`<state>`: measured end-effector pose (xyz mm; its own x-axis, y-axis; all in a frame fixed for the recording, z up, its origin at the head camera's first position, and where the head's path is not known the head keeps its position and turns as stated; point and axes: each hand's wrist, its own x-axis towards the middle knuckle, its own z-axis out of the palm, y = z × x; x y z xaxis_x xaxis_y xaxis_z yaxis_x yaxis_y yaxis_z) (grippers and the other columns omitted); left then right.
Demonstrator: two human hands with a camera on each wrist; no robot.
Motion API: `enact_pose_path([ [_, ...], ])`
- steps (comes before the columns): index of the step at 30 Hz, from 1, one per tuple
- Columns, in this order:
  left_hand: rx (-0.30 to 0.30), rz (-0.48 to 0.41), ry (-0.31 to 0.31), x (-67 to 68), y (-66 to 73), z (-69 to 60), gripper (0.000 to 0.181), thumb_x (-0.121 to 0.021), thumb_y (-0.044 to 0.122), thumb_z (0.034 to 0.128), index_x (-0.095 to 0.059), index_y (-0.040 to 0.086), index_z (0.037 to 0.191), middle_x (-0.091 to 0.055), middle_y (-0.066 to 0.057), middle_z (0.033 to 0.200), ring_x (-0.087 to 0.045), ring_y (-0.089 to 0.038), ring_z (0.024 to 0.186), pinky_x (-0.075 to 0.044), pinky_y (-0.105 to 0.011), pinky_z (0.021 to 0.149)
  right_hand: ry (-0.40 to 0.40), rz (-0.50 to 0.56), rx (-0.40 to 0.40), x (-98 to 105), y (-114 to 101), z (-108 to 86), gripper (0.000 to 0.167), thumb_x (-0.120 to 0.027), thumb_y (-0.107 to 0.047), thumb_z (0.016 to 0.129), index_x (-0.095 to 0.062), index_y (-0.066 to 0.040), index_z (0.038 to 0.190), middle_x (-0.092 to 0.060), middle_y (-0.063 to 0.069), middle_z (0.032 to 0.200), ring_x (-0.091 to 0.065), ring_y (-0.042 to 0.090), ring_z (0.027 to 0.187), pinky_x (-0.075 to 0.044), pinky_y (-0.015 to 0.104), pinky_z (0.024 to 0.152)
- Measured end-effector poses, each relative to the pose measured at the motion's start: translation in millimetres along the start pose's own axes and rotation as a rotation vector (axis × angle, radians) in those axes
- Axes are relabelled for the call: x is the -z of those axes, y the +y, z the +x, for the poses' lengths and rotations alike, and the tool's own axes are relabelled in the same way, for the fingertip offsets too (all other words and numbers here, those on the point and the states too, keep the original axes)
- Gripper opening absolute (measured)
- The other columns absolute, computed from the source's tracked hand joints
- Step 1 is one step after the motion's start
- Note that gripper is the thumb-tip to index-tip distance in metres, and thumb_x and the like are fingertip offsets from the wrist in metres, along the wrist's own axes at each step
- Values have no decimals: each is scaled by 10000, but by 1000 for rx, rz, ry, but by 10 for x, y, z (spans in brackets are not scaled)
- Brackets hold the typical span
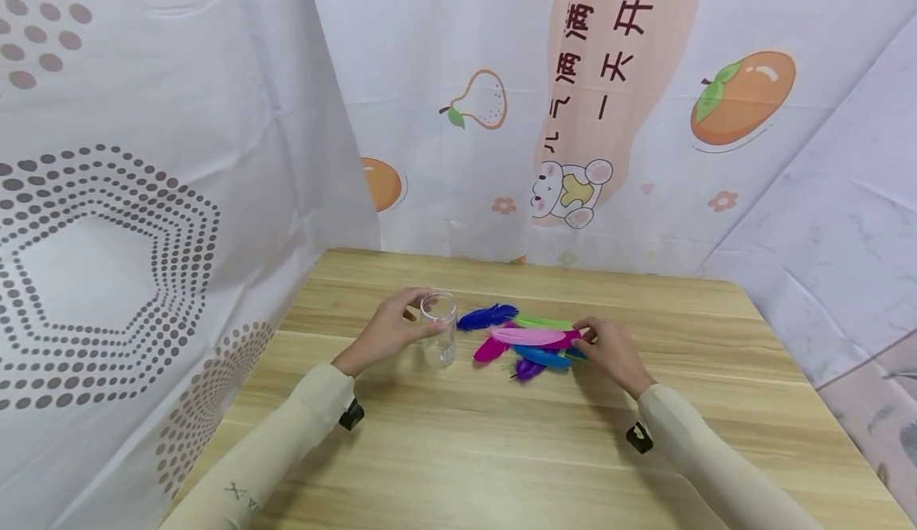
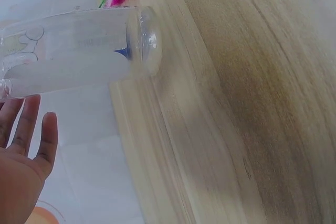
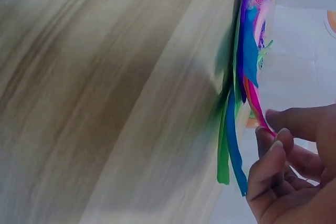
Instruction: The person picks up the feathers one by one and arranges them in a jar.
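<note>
My left hand (image 1: 390, 329) holds a clear glass jar (image 1: 440, 348) near its rim, thumb in front and fingers behind. The jar looks upright on the table in the head view. In the left wrist view, part of the left hand (image 2: 23, 166) shows beside the jar's top end. To the right of the jar lies a pile of coloured feathers. My right hand (image 1: 609, 351) pinches the tip of a magenta feather (image 3: 254, 100) between thumb and fingertips. A light pink feather (image 1: 526, 337), a blue feather (image 1: 542, 356), a purple feather (image 1: 528, 369) and a dark blue feather (image 1: 487, 317) lie around it.
The wood-grain table (image 1: 458, 458) spreads beneath both hands. A printed white curtain (image 1: 444, 164) hangs behind its far edge. Another patterned curtain (image 1: 251, 156) runs along the left side. Black wrist straps (image 1: 352, 415) sit at both sleeves.
</note>
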<state>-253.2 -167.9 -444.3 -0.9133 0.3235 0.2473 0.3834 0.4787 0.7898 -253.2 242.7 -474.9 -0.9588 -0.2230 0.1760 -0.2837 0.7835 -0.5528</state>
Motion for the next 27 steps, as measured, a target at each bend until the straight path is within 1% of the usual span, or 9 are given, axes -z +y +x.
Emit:
enact_pose_path([
  [4,-1,4,-1,4,-1,-1,630,-825,468,866,-629,154,1375,-665,48,1179,-603,-155,1078,-528,-399,912,0,44,-57,-19,-7,19,216,-728,-137,963,-707,21,1108,-736,121,939,-678,234,801,-560,360,666],
  [8,-10,6,-6,1,2,9,639,-820,472,868,-626,137,1376,-666,40,1184,-605,-160,1081,-528,-399,914,14,73,-88,-8,-3,26,115,-722,-108,965,-701,-13,1028,-717,91,929,-660,218,809,-549,362,695],
  [10,-11,7,-10,-4,-2,18,633,-817,475,870,-626,145,1374,-665,43,1185,-605,-156,1082,-528,-394,915,20,88,-92,3,4,23,122,-728,-70,955,-701,3,1049,-719,100,924,-669,225,810,-552,351,682],
  [13,-8,4,-14,-6,-9,21,627,-816,478,869,-623,164,1377,-665,49,1189,-604,-149,1082,-525,-386,915,9,107,-105,21,8,20,225,-736,-39,940,-696,51,1142,-733,136,931,-688,248,813,-552,325,646],
  [16,-6,-1,-13,-2,-13,17,629,-818,479,867,-625,157,1372,-665,49,1183,-603,-151,1079,-524,-390,915,-7,89,-134,38,10,19,273,-723,-39,943,-702,82,1187,-741,175,956,-683,263,834,-544,327,644],
  [20,-10,-7,-11,7,-9,13,643,-819,478,865,-629,119,1364,-666,44,1174,-605,-160,1076,-525,-402,916,-9,35,-163,65,33,1,210,-690,-64,960,-746,85,1097,-746,201,1004,-667,290,905,-551,412,746],
  [22,-12,-8,-9,10,-7,13,647,-819,472,867,-629,107,1366,-667,43,1171,-607,-161,1076,-526,-404,917,-3,29,-165,77,51,-16,194,-687,-78,969,-759,77,1061,-751,203,1014,-675,302,929,-552,439,787],
  [24,-16,-4,-10,10,-11,13,638,-823,458,867,-628,114,1368,-666,44,1171,-606,-159,1074,-527,-401,915,-2,37,-170,94,71,-39,197,-688,-104,979,-762,67,1045,-753,189,1002,-673,300,915,-551,430,774],
  [27,-18,-3,-12,8,-18,13,633,-829,439,867,-627,114,1371,-665,40,1163,-605,-160,1068,-527,-403,911,-6,49,-187,129,90,-72,215,-685,-151,997,-761,42,1055,-750,154,990,-642,252,859,-527,367,711],
])
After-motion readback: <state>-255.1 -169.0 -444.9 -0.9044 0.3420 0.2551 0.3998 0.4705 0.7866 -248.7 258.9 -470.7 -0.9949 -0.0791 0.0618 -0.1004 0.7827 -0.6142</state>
